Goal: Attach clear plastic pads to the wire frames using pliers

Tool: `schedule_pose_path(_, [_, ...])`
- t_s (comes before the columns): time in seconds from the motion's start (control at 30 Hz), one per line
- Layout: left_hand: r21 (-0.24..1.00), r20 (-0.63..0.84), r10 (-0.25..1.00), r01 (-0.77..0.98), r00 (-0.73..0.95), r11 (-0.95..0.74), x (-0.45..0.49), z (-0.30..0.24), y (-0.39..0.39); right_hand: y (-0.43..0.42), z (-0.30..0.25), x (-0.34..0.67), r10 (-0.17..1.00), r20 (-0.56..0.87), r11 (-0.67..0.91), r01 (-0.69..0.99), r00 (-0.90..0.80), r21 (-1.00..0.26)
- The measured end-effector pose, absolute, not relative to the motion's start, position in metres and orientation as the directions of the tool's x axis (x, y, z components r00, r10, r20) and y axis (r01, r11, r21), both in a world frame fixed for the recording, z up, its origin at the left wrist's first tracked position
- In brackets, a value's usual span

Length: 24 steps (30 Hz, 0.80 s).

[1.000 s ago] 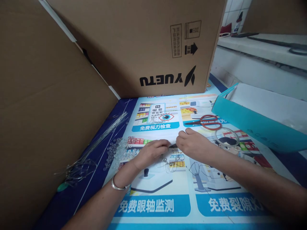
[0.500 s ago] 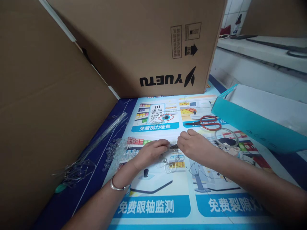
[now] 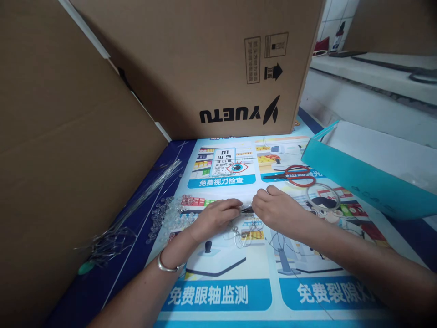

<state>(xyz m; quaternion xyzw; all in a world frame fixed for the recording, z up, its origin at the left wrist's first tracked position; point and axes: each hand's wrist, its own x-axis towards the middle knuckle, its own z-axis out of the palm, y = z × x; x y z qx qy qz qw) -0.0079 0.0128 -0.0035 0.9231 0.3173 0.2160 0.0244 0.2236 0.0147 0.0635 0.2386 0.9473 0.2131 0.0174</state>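
My left hand (image 3: 215, 217) and my right hand (image 3: 277, 210) meet at the middle of the printed poster (image 3: 239, 282), both pinched on a small dark tool (image 3: 246, 209) between their fingertips. Just below the hands lies a thin wire eyeglass frame (image 3: 244, 232). A silver bangle (image 3: 164, 264) circles my left wrist. A pile of small clear nose pads (image 3: 167, 216) lies left of my left hand.
A YUETU cardboard box (image 3: 211, 64) stands behind the poster and another cardboard panel (image 3: 61, 150) leans at the left. A bundle of thin wires (image 3: 136, 205) lies beside it. Red-handled scissors (image 3: 293, 174), a clear ring (image 3: 322, 196) and a teal box lid (image 3: 358, 182) sit at the right.
Both hands stay pinched together at the same spot; only slight finger shifts show.
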Motion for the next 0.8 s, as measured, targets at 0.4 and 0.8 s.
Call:
schedule_pose_path(0.4, [0.211, 0.35, 0.618, 0.584, 0.704, -0.784, -0.006, 0.0, 0.012, 0.008, 0.061, 0.217, 0.495, 0.108, 0.761, 0.49, -0.862, 0.426])
schedule_pose_path(0.8, [0.162, 0.322, 0.607, 0.59, 0.726, -0.791, -0.005, -0.003, 0.013, 0.008, 0.06, 0.206, 0.545, 0.052, 0.759, 0.519, -0.837, 0.393])
